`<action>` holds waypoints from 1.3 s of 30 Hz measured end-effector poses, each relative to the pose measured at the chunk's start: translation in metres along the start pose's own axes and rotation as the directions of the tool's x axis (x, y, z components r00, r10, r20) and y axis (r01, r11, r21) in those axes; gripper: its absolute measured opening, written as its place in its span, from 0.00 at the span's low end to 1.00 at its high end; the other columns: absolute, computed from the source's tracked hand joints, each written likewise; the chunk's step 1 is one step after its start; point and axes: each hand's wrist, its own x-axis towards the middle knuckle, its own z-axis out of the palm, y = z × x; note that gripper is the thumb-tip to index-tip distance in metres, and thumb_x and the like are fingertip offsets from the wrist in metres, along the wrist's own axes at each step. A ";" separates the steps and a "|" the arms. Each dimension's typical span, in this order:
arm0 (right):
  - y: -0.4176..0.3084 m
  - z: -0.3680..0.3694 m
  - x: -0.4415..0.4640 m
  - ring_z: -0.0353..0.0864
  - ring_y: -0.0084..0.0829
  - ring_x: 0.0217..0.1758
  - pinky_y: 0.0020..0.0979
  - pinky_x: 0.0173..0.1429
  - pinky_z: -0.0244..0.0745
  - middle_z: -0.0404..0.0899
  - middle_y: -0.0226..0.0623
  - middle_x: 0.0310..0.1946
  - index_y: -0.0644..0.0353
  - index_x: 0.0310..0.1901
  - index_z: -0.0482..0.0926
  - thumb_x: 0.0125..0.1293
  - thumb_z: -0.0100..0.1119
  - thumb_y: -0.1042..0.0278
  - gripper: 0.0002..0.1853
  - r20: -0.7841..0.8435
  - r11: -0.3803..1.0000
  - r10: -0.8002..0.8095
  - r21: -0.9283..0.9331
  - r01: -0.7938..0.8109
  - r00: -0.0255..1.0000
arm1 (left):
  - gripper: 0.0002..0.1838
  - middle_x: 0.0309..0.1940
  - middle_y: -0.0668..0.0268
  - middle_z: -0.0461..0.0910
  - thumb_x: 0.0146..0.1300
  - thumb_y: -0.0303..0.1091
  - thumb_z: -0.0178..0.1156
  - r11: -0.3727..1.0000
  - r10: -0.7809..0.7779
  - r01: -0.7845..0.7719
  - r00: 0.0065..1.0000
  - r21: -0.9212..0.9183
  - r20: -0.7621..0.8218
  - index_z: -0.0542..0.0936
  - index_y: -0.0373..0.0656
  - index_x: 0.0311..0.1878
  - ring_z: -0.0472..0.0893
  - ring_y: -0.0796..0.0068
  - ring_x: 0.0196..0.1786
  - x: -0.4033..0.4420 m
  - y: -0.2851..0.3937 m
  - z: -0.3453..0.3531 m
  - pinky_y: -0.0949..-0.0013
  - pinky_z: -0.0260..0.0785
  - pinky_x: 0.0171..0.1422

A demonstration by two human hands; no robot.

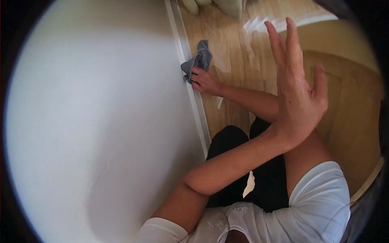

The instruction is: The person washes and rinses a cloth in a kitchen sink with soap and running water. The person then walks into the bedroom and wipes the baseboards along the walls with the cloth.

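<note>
A grey cloth (203,56) lies bunched against the white baseboard (195,99), where the wall meets the wooden floor. My right hand (208,83) presses on its near end, fingers bent over the fabric at the baseboard. Nearer the camera, my left hand (298,91) is raised with its fingers apart and nothing in it. The left forearm crosses in front of the right arm and hides part of it.
A plain white wall (101,101) fills the left side. The wood-patterned floor (235,48) runs ahead, with a light-coloured object (229,6) at its far edge. A brown wooden panel (344,97) stands at the right. My dark-clad knees (229,139) are bent close to the baseboard.
</note>
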 end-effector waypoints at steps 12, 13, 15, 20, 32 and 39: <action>0.013 -0.004 0.009 0.61 0.47 0.57 0.36 0.59 0.62 0.63 0.44 0.49 0.67 0.40 0.70 0.50 0.52 0.74 0.14 0.269 0.990 0.137 -0.065 -0.124 0.953 | 0.31 0.63 0.38 0.39 0.54 0.20 0.46 0.967 -0.239 0.245 0.967 -0.065 0.090 0.53 0.35 0.63 0.45 0.40 0.66 0.083 0.027 0.006 0.52 0.48 0.65; 0.021 -0.002 0.009 0.60 0.47 0.58 0.37 0.60 0.62 0.62 0.43 0.50 0.67 0.42 0.70 0.50 0.52 0.74 0.15 0.308 0.990 0.132 -0.094 -0.108 0.942 | 0.31 0.63 0.39 0.40 0.54 0.20 0.46 0.970 -0.226 0.233 0.969 -0.068 0.098 0.53 0.36 0.63 0.45 0.41 0.66 0.086 0.030 0.008 0.52 0.48 0.65; 0.022 -0.004 0.011 0.62 0.45 0.57 0.35 0.60 0.62 0.63 0.43 0.51 0.67 0.43 0.70 0.51 0.52 0.73 0.15 0.413 0.985 0.135 -0.152 -0.078 0.901 | 0.30 0.63 0.41 0.41 0.54 0.20 0.46 0.942 -0.332 0.335 0.939 -0.023 0.088 0.55 0.37 0.63 0.47 0.44 0.66 0.107 0.037 -0.004 0.54 0.50 0.64; 0.004 -0.035 0.045 0.64 0.44 0.54 0.35 0.58 0.62 0.64 0.44 0.47 0.65 0.42 0.70 0.51 0.52 0.71 0.16 0.494 0.970 0.232 -0.176 -0.165 0.838 | 0.26 0.64 0.56 0.50 0.57 0.21 0.51 0.873 -0.488 0.486 0.869 -0.045 -0.080 0.60 0.38 0.61 0.59 0.65 0.63 0.171 0.047 -0.016 0.68 0.60 0.59; -0.122 -0.249 0.338 0.68 0.45 0.48 0.38 0.52 0.62 0.69 0.50 0.36 0.62 0.39 0.70 0.46 0.54 0.65 0.17 -0.258 0.610 0.792 0.286 -0.739 0.553 | 0.26 0.54 0.56 0.63 0.54 0.23 0.54 0.805 -0.592 0.585 0.802 -0.096 -0.081 0.63 0.39 0.58 0.67 0.73 0.52 0.411 0.239 -0.066 0.72 0.62 0.53; -0.295 -0.439 0.403 0.70 0.33 0.40 0.33 0.46 0.69 0.69 0.39 0.37 0.58 0.45 0.63 0.45 0.55 0.76 0.22 -0.383 0.424 0.881 0.900 -0.103 0.277 | 0.25 0.57 0.62 0.62 0.54 0.29 0.55 0.840 -0.469 0.450 0.883 0.302 -0.010 0.64 0.43 0.57 0.66 0.74 0.52 0.449 0.309 -0.051 0.71 0.60 0.53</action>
